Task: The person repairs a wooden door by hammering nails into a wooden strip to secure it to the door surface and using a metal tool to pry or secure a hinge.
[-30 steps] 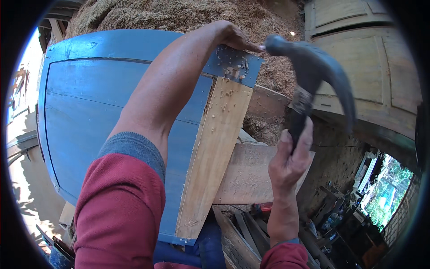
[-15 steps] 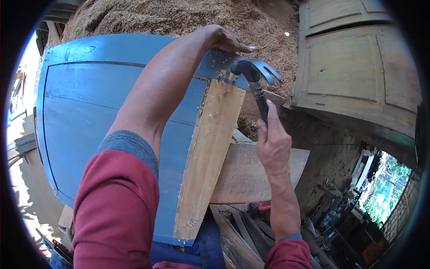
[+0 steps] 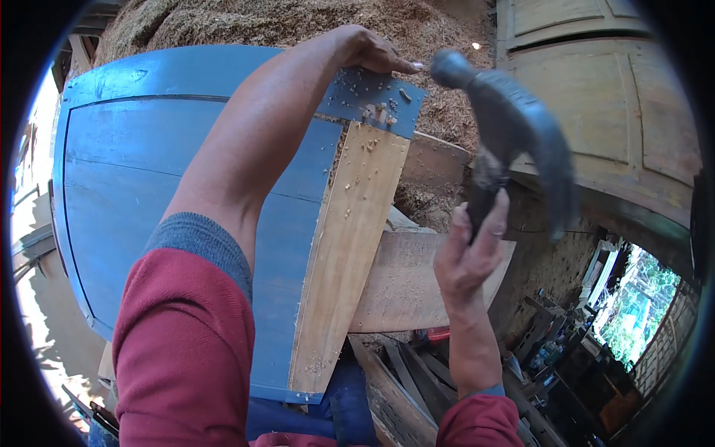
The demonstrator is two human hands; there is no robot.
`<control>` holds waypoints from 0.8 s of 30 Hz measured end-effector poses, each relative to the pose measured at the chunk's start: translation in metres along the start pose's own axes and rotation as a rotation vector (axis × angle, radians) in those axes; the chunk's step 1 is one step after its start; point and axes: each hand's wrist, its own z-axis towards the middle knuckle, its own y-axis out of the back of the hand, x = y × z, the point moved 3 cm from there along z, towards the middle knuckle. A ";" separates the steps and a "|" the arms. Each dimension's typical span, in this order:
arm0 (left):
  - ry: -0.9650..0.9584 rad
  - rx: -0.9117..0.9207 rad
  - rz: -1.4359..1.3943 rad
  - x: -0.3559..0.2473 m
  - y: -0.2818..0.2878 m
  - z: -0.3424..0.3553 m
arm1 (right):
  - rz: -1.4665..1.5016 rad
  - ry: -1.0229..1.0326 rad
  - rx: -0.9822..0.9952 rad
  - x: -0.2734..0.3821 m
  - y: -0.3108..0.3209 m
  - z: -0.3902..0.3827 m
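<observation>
A claw hammer (image 3: 514,112) is raised high over the right end of the work, its dark metal head blurred. My right hand (image 3: 469,261) is closed round its dark handle. A blue panelled wooden door (image 3: 149,149) lies in front of me, with a bare pale wood strip (image 3: 346,261) along its right side. My left arm reaches across the door. At its far right corner my left hand (image 3: 376,56) lies by the far edge, a finger stretched to the right; its other fingers are partly hidden. Wood chips (image 3: 380,113) are scattered on the corner beside it.
Wood shavings (image 3: 298,26) are heaped behind the door. A wooden cabinet (image 3: 581,112) with panelled doors stands at the right. A pale board (image 3: 398,283) and rough timber pieces (image 3: 395,395) lie below on the right. Clutter sits near a bright opening (image 3: 640,305).
My right hand has swung the hammer up and to the right, away from the door's corner. The chips there are uncovered. My left hand stays nearly in place.
</observation>
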 end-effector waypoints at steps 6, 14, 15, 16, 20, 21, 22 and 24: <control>-0.177 -0.074 0.087 0.004 0.005 -0.011 | -0.092 0.019 0.183 -0.007 -0.015 0.005; 0.010 -0.218 0.069 0.013 0.005 -0.011 | -0.066 0.077 0.136 -0.011 -0.019 0.009; -0.024 -0.088 0.024 0.012 -0.001 -0.004 | -0.053 0.057 0.081 -0.013 -0.014 0.003; -0.064 0.036 -0.011 0.005 0.002 -0.005 | -0.039 0.046 0.022 -0.013 -0.011 0.001; -0.004 -0.147 0.123 -0.009 -0.006 -0.018 | -0.276 -0.015 0.378 -0.030 -0.026 -0.002; -0.154 -0.184 0.154 0.004 0.000 -0.010 | -0.139 0.032 0.241 -0.022 -0.027 0.004; -0.154 -0.174 0.151 0.008 0.007 -0.014 | -0.034 0.056 0.116 -0.019 -0.019 0.005; -0.143 0.022 0.017 0.014 0.008 -0.012 | -0.011 0.149 -0.004 -0.016 -0.016 -0.001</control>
